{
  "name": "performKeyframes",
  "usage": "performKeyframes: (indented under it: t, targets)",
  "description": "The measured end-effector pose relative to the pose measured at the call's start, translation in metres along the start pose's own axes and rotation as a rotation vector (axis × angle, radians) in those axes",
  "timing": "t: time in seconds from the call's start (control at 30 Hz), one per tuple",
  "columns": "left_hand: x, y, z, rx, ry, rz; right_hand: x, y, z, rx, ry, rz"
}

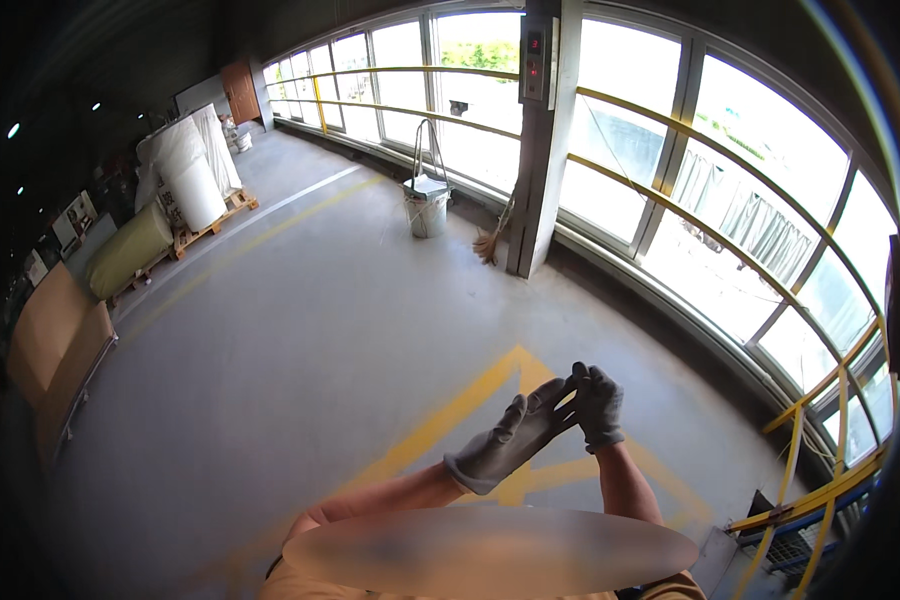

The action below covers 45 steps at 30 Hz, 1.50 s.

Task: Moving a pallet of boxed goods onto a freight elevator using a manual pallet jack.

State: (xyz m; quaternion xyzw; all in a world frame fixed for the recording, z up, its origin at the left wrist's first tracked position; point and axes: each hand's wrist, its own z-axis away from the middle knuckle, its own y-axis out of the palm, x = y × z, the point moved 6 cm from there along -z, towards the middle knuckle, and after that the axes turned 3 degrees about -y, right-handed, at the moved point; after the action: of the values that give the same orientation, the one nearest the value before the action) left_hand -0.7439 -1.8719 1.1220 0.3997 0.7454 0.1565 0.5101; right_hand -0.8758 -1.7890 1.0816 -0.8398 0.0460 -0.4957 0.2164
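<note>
Both of my hands wear grey work gloves and meet in front of me above the floor. My left hand [510, 437] is stretched out to the right, palm partly up, with its fingers extended and its thumb apart. The fingers of my right hand [598, 408] are bent and pressed together at the fingertips of the left glove [485, 458], which they seem to pinch. The exact contact is partly hidden behind the fingers. Each glove ends at the wrist, and both forearms are bare.
Yellow lines [460, 405] mark the grey floor. A bucket [427, 212] and a broom [490, 245] stand near the pillar [545, 150]. Yellow railings [700, 205] run along the windows. Wrapped rolls [192, 190] on pallets and cardboard [55, 330] sit at left.
</note>
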Motion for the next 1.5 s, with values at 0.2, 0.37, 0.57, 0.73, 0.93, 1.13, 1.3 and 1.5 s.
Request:
performKeyframes:
  t: [0.2, 0.37, 0.57, 0.73, 0.93, 1.13, 1.3, 1.5]
  targets:
    - [-0.033, -0.098, -0.092, 0.062, -0.179, -0.046, 0.003, 0.065, -0.093, 0.575, 0.43, -0.804]
    - [-0.076, -0.219, -0.144, -0.324, -0.328, -0.192, -0.011, 0.136, -0.205, 0.627, -0.047, -0.476]
    - [-0.133, -0.286, -0.268, -0.311, -0.069, -0.325, -0.036, 0.191, -0.379, 0.327, -0.196, -0.193]
    - [-0.182, -0.383, -0.328, -0.217, -0.154, -0.564, -0.055, 0.242, -0.48, 0.465, 0.053, -0.412]
    - [-0.255, -0.495, -0.357, -0.251, -0.104, -0.224, -0.02, 0.285, -0.629, 0.515, -0.28, -0.002]
    - [-0.291, -0.538, -0.371, -0.464, -0.006, -0.312, -0.088, 0.213, -0.888, -0.362, -0.22, 0.312]
    - [-0.316, -0.564, -0.327, -0.796, 0.126, -0.433, -0.116, 0.257, -0.982, -0.501, -0.206, 0.333]
    - [-0.34, -0.57, -0.305, -1.073, 0.198, -0.523, -0.136, 0.265, -1.011, -0.771, -0.295, 0.255]
